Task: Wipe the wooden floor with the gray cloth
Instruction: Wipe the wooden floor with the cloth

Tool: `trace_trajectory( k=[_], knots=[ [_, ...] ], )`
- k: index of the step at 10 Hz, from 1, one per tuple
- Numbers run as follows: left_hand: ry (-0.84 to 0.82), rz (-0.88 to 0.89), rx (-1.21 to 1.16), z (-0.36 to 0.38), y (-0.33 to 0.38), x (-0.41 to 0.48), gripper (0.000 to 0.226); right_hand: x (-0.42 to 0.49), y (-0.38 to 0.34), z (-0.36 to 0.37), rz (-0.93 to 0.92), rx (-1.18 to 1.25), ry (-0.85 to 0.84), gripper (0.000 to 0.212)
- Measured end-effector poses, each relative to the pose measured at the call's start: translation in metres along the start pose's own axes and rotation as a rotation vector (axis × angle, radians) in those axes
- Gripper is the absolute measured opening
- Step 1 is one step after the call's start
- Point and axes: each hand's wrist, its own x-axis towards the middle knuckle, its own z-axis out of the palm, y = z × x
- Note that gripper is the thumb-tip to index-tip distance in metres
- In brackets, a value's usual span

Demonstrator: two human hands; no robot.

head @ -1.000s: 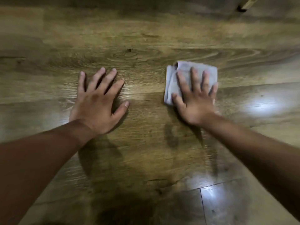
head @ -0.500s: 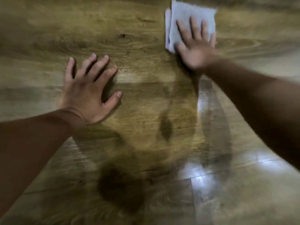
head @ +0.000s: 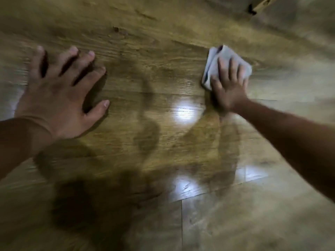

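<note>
Cloth (head: 226, 53) lies under right hand (head: 229, 91), seemingly pressed flat.

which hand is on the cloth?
The right hand, pressing flat on the gray cloth; the left hand rests on bare wooden floor.

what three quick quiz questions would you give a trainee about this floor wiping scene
1. True or false: the folded gray cloth lies under the left hand.
2. What is the right hand doing? A) hovering above the cloth B) pressing the cloth onto the brown wooden floor with straight fingers C) holding the cloth in the air
3. Fill in: the left hand rests flat, fingers spread, on the bare ____.

Key: 1 false; 2 B; 3 floor
</note>
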Motion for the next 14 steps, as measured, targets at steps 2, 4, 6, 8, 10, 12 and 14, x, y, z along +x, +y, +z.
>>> trace_trajectory(
  k=[2,4,6,8,10,12,14],
  knots=[
    [0.059,0.009,0.009,0.001,0.0,-0.003,0.073,0.125,-0.001,-0.021,0.119,0.037,-0.087,0.068],
    [0.044,0.036,-0.018,0.008,-0.002,0.002,0.074,-0.024,0.043,0.01,-0.123,-0.003,0.011,0.068],
    [0.032,0.003,0.04,0.004,0.001,-0.002,0.073,-0.279,0.055,0.069,0.059,0.045,-0.186,0.064],
    [-0.012,-0.026,0.05,-0.006,0.009,0.001,0.071,-0.198,0.082,0.056,-0.042,-0.001,-0.139,0.076],
    [-0.049,-0.018,0.096,-0.012,0.01,0.0,0.07,0.03,0.028,-0.007,0.244,0.179,0.084,0.067],
    [-0.072,-0.017,0.11,-0.015,0.011,0.002,0.069,0.063,-0.226,-0.028,-0.252,0.409,0.075,0.06],
    [-0.122,-0.023,0.092,-0.025,0.016,0.002,0.065,0.031,-0.348,-0.024,-0.713,0.185,-0.034,0.056]
  ],
)
